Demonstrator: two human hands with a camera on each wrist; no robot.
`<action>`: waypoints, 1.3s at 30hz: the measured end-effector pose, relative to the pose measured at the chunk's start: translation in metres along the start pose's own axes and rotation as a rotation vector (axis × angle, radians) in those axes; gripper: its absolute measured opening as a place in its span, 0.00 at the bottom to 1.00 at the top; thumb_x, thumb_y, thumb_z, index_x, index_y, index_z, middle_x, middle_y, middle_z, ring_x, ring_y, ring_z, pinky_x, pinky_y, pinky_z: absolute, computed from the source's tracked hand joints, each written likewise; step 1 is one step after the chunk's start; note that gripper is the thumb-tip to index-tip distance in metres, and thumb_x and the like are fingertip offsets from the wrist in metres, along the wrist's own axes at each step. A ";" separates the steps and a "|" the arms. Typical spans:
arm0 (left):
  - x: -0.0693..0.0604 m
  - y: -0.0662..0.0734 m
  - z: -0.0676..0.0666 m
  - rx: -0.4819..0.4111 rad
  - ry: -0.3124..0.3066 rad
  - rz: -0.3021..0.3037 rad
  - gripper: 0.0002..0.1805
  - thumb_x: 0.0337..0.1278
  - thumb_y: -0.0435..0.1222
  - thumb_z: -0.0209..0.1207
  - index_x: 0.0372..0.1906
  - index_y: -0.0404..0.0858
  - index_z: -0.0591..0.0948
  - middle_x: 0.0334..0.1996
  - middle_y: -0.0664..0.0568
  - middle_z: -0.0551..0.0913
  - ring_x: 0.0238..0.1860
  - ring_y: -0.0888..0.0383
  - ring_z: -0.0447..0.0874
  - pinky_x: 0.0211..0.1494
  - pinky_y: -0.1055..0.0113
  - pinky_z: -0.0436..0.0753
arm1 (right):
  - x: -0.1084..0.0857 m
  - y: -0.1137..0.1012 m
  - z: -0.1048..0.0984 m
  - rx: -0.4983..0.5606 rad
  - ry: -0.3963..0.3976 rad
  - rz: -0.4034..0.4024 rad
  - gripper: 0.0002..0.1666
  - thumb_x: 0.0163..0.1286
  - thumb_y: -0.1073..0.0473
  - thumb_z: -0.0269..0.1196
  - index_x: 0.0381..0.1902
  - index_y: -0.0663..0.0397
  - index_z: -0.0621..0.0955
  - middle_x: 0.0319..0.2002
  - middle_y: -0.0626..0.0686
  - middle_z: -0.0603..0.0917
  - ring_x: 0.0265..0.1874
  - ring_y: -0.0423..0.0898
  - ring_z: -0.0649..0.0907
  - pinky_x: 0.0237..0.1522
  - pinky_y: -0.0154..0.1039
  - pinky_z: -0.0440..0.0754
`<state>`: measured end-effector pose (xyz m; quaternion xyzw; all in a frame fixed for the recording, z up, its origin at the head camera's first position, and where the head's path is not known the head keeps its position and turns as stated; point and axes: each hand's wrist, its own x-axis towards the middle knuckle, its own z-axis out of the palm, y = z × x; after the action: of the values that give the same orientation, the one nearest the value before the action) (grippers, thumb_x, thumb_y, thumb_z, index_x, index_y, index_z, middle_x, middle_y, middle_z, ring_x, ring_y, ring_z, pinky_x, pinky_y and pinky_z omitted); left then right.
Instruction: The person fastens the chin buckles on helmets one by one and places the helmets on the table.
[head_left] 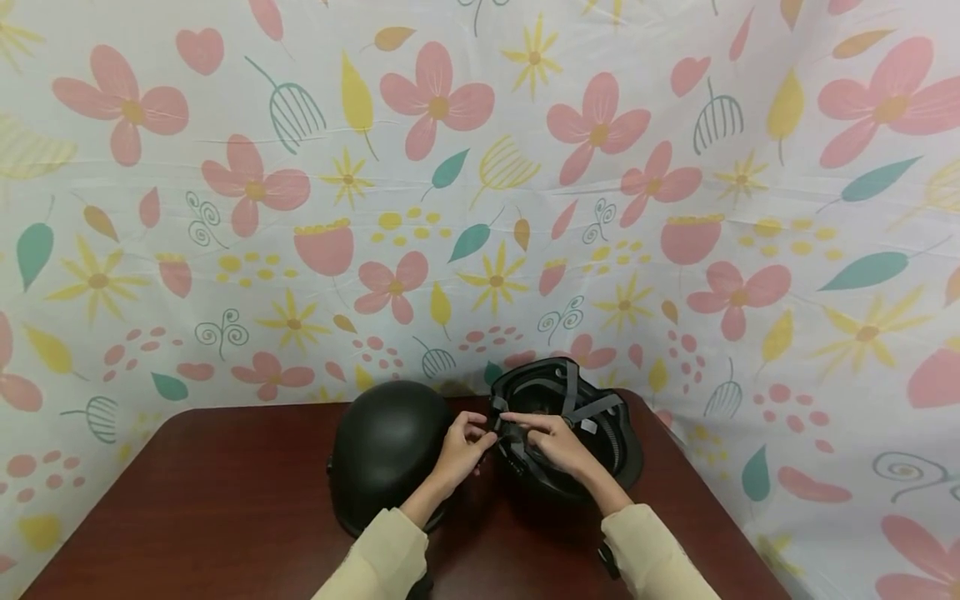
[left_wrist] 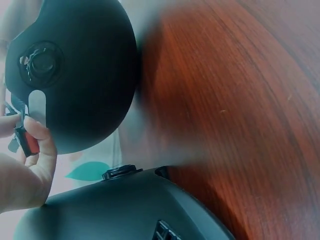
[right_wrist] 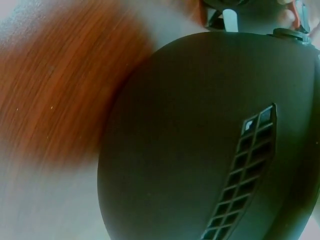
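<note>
An upturned black helmet (head_left: pixel 630 454) lies on the right with its inside showing and grey straps (head_left: pixel 596 407) across it. My left hand (head_left: pixel 459 454) is at its left rim, beside a second black helmet (head_left: pixel 390 442) that stands dome up. In the left wrist view the thumb and a finger of this hand pinch a small black-and-red buckle (left_wrist: pixel 25 142) by the rim. My right hand (head_left: pixel 558 442) reaches over the upturned helmet's opening. Its index finger stretches to the same rim and strap, but whether it grips anything is hidden. The right wrist view shows the upturned helmet's vent grille (right_wrist: pixel 245 165).
A dark red-brown wooden table (head_left: pixel 225 492) carries both helmets. Directly behind it hangs a white cloth with flowers and leaves (head_left: pixel 450 192). A black strap end (head_left: pixel 608 560) lies near my right sleeve. A round side knob (left_wrist: pixel 41 64) sits on the upturned helmet.
</note>
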<state>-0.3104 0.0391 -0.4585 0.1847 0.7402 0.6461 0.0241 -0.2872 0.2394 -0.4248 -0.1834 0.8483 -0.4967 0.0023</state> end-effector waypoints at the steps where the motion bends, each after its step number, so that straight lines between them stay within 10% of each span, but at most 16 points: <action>1: 0.000 0.001 0.000 -0.005 0.003 0.004 0.18 0.66 0.35 0.58 0.55 0.31 0.72 0.38 0.38 0.81 0.17 0.59 0.70 0.23 0.56 0.79 | 0.000 0.000 0.000 0.002 0.007 -0.006 0.26 0.72 0.70 0.46 0.66 0.56 0.75 0.66 0.67 0.72 0.46 0.60 0.80 0.35 0.38 0.74; 16: -0.011 0.024 -0.004 -0.035 -0.025 0.059 0.18 0.64 0.30 0.59 0.56 0.26 0.75 0.43 0.30 0.79 0.22 0.60 0.70 0.25 0.58 0.79 | 0.004 -0.011 0.016 0.034 0.163 0.067 0.17 0.70 0.59 0.62 0.52 0.64 0.76 0.41 0.63 0.84 0.38 0.44 0.81 0.45 0.37 0.78; 24: -0.005 0.008 -0.008 -0.032 -0.066 0.069 0.26 0.54 0.30 0.66 0.59 0.32 0.75 0.53 0.35 0.75 0.31 0.60 0.73 0.31 0.69 0.78 | 0.009 -0.002 0.017 0.023 0.235 0.121 0.21 0.69 0.57 0.63 0.57 0.59 0.78 0.43 0.60 0.84 0.39 0.44 0.81 0.43 0.37 0.78; 39: -0.004 0.024 -0.009 -0.123 0.099 0.129 0.18 0.58 0.27 0.63 0.53 0.25 0.77 0.44 0.37 0.79 0.31 0.64 0.72 0.38 0.74 0.76 | 0.012 -0.007 0.017 -0.008 0.264 0.113 0.20 0.69 0.57 0.63 0.56 0.59 0.80 0.42 0.58 0.84 0.40 0.43 0.81 0.46 0.41 0.79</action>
<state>-0.3034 0.0313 -0.4346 0.1979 0.6859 0.6990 -0.0432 -0.2928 0.2186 -0.4254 -0.0686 0.8522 -0.5122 -0.0821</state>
